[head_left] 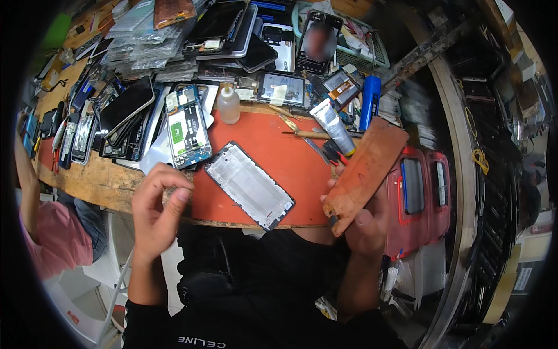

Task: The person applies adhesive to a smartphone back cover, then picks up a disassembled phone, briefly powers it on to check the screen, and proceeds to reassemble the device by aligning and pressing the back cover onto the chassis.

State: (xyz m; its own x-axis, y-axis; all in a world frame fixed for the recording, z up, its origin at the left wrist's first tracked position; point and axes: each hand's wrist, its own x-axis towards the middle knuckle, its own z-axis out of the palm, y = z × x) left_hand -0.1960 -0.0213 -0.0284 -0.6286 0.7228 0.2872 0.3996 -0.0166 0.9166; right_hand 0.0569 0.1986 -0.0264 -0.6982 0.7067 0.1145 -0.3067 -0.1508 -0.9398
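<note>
Long, flat, reddish-brown slab (369,174), material uncertain: pinched in the right hand (367,224), tilted, far end pointing away from that hand. Rectangular silver-grey phone frame with dark rim (250,186): between the hands, touching neither. Left hand (156,212): fingers loosely curled, thumb apart, nothing held. Flat orange-red mat (305,198): beneath the frame. Blue-edged phone chassis with green patch (187,128): just beyond the left hand. Silver squeeze tube (333,125): beyond the right hand.
</note>
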